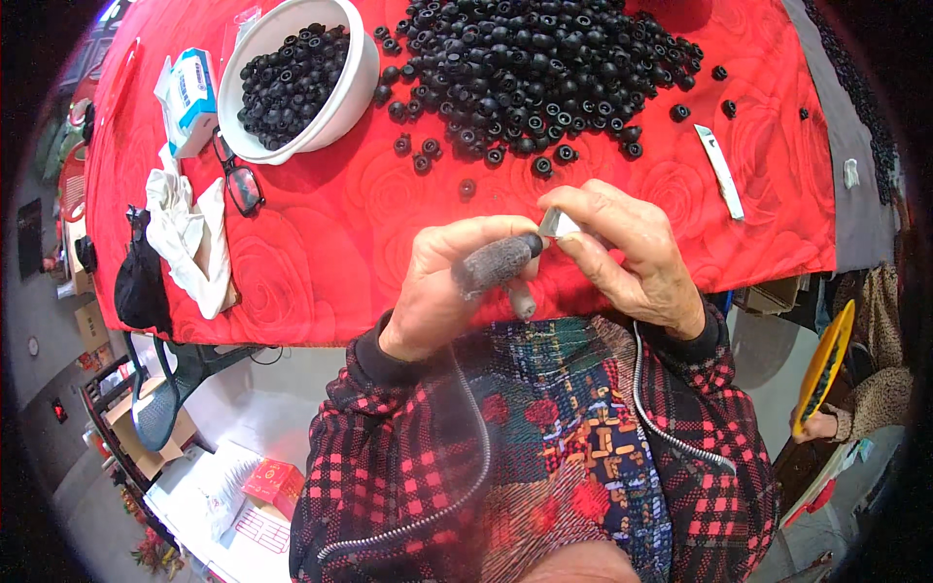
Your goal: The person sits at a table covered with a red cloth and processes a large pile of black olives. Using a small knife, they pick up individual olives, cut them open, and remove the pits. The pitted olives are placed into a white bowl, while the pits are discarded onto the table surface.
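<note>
Over the near edge of the red tablecloth (379, 194), my two hands meet at the fingertips. My right hand (632, 253) pinches a small silvery-white folded piece (558, 223) between thumb and finger. Close against it is my left hand (437, 267), its fingers curled in. A fuzzy grey sleeve (496, 264) covers one of its fingers, with a dark tip at the end; whether that tip is a separate held part I cannot make out. Beyond my hands lies a large heap of small round black parts with holes (544, 78). One loose black part (467, 188) sits nearer to me.
A tilted white bowl (364, 73) holds more black parts. Left of it are a blue-and-white box (192, 102), glasses (245, 189), white gloves (199, 253) and a black cloth (142, 282). A white strip (719, 173) lies right. Another person's hand (818, 426) holds a yellow tray (826, 364).
</note>
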Tool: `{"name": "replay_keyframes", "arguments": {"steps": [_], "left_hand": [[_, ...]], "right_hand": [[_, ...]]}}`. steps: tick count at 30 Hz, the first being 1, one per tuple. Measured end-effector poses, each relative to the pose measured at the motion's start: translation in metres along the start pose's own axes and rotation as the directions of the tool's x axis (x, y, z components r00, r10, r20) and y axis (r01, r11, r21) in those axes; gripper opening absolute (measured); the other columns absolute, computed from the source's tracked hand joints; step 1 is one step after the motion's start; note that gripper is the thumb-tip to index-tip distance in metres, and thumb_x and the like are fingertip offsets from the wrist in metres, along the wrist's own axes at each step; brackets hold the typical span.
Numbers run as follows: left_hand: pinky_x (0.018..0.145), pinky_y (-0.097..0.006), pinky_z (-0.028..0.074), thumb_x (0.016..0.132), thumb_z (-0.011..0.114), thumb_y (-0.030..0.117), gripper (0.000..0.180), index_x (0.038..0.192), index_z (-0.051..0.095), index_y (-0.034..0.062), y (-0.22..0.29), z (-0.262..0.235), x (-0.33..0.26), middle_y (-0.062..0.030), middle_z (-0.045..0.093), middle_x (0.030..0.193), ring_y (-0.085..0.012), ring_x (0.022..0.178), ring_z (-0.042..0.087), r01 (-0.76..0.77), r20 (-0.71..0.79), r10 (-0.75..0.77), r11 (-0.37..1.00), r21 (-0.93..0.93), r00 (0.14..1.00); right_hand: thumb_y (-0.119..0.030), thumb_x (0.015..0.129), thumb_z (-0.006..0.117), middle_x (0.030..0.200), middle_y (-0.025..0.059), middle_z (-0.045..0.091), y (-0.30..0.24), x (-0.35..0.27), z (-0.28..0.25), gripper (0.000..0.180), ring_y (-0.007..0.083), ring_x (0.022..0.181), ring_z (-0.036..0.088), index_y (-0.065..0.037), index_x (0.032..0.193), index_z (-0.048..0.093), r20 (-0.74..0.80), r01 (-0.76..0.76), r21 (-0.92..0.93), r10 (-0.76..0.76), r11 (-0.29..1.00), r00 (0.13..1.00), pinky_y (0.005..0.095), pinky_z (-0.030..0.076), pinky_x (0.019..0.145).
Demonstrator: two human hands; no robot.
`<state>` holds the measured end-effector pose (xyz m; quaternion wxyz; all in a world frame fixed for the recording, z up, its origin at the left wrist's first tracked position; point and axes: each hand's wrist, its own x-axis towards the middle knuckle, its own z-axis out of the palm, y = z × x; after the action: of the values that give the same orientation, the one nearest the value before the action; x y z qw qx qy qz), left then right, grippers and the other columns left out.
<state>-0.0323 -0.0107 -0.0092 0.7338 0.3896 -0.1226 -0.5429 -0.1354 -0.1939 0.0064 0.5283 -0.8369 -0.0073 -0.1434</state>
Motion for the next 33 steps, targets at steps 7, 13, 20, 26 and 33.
{"name": "replay_keyframes", "arguments": {"steps": [7,13,20,26,33], "left_hand": [[0.061,-0.028,0.053,0.094,0.055,0.012,0.027,0.115,0.060,-0.0042,0.000,-0.001,0.000,-0.0096,0.063,0.090,-0.0168,0.071,0.063,0.012,-0.016,-0.012,1.000,0.016,1.000],[0.061,-0.029,0.053,0.094,0.054,0.011,0.026,0.114,0.060,-0.0041,-0.001,-0.002,0.000,-0.0098,0.063,0.090,-0.0172,0.071,0.063,0.015,-0.037,-0.014,1.000,0.017,0.999],[0.060,-0.029,0.053,0.094,0.054,0.011,0.026,0.114,0.060,-0.0036,-0.001,-0.002,0.002,-0.0098,0.063,0.089,-0.0180,0.069,0.063,-0.006,0.001,0.006,1.000,-0.011,1.000],[0.060,-0.029,0.053,0.094,0.055,0.012,0.026,0.115,0.060,-0.0035,0.000,-0.004,0.002,-0.0099,0.063,0.089,-0.0181,0.069,0.063,0.013,-0.018,-0.013,1.000,-0.024,1.000],[0.060,-0.029,0.054,0.094,0.055,0.013,0.027,0.114,0.060,-0.0039,0.000,-0.003,0.005,-0.0099,0.063,0.088,-0.0180,0.069,0.063,0.031,-0.017,-0.032,0.999,-0.028,0.999]], "right_hand": [[-0.001,0.084,0.060,0.081,0.0102,0.056,0.004,0.000,-0.001,0.028,0.0181,0.063,0.050,0.005,0.111,0.058,0.056,0.030,0.015,-0.030,0.999,0.998,0.0297,0.040,0.057],[-0.001,0.083,0.060,0.081,0.0101,0.056,0.005,0.000,-0.001,0.029,0.0184,0.063,0.050,0.004,0.111,0.058,0.069,0.021,0.020,-0.022,1.000,0.997,0.0298,0.040,0.057],[-0.001,0.082,0.060,0.081,0.0098,0.056,0.006,0.002,0.000,0.029,0.0188,0.063,0.050,0.003,0.111,0.058,0.059,0.024,0.012,-0.025,1.000,0.998,0.0302,0.040,0.057],[-0.001,0.082,0.060,0.079,0.0098,0.055,0.008,0.001,0.000,0.028,0.0191,0.062,0.050,0.003,0.110,0.059,0.055,0.027,0.014,-0.028,1.000,0.998,0.0302,0.040,0.056],[-0.003,0.081,0.063,0.079,0.0135,0.056,0.005,0.003,-0.002,0.026,0.0277,0.066,0.055,0.002,0.106,0.059,0.045,0.007,-0.027,-0.006,1.000,0.999,0.0354,0.044,0.057]]}}
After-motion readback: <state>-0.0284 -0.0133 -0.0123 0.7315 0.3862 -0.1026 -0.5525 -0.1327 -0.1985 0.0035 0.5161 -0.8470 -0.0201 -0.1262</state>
